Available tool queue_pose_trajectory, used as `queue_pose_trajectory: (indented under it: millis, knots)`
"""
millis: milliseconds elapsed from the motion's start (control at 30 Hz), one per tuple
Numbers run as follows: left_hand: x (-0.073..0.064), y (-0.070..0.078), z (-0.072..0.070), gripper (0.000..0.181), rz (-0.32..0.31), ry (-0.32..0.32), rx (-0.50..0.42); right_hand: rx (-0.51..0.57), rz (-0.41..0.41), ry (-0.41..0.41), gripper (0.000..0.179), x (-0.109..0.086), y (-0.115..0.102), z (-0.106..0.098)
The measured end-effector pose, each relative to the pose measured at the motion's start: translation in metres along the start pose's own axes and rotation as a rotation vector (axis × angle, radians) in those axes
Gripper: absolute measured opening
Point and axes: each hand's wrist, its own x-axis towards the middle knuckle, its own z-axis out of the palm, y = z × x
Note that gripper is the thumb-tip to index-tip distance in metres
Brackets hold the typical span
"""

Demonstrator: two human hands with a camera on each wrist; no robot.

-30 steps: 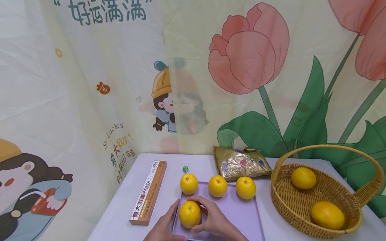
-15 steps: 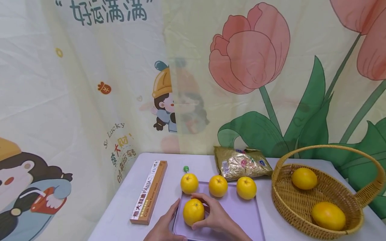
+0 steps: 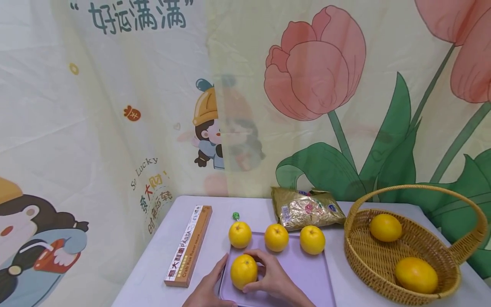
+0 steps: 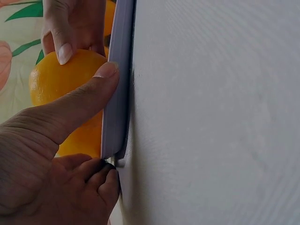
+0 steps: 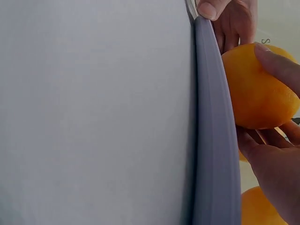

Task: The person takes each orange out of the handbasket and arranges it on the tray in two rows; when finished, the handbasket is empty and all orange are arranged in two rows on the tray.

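Observation:
My right hand (image 3: 275, 277) grips an orange (image 3: 242, 273) at the near left of a lilac tray (image 3: 303, 270), its thumb on the near side and its fingers round the right and back. My left hand (image 3: 209, 288) holds the tray's near left corner. In the left wrist view its thumb (image 4: 86, 101) lies at the rim and the other fingers bend at the tray's edge. A row along the tray's far edge is made of a left orange (image 3: 240, 235), a middle orange (image 3: 276, 238) and a right orange (image 3: 312, 240).
A wicker basket (image 3: 354, 264) with two yellow-orange fruits stands right of the tray. Behind the tray lies a gold foil bag (image 3: 308, 209). A long pasta box (image 3: 189, 247) lies to the left, and a small green-wrapped sweet (image 3: 235, 216) is beyond the left orange.
The orange in my right hand shifted slightly right from the tray's left edge, then a little back left. My left hand stays at the tray corner.

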Motion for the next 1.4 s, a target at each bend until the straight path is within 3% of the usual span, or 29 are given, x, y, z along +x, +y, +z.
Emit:
queue_pose_trajectory:
  millis: [333,567,767,900,1033,1167,1267,1400]
  knots:
    - [-0.001,0.0,0.0,0.128,0.005,0.0,0.003,0.042,-0.017,-0.014,0.083,0.0,0.002,0.003]
    - [0.002,0.001,0.004,0.126,-0.034,-0.017,-0.002,0.088,0.02,-0.034,0.09,-0.004,0.003,-0.002]
    - [0.003,0.0,0.003,0.128,0.004,-0.031,-0.009,0.063,0.026,0.004,0.094,-0.008,-0.003,-0.008]
    - [0.0,-0.006,-0.003,0.131,0.07,-0.028,-0.015,0.06,-0.044,0.023,0.092,-0.016,-0.021,-0.017]
    - [-0.002,-0.009,-0.007,0.134,0.087,-0.034,-0.025,0.108,-0.135,0.025,0.082,-0.04,-0.049,-0.041]
    - [0.001,-0.006,-0.007,0.136,0.067,-0.038,-0.03,0.105,-0.229,0.031,0.073,-0.071,-0.079,-0.08]
    - [0.001,-0.004,-0.005,0.136,0.033,-0.031,-0.027,0.017,-0.247,0.103,0.069,-0.095,-0.094,-0.116]
    - [-0.003,0.0,-0.004,0.136,0.056,0.006,0.0,-0.127,-0.172,0.264,0.066,-0.126,-0.097,-0.167]
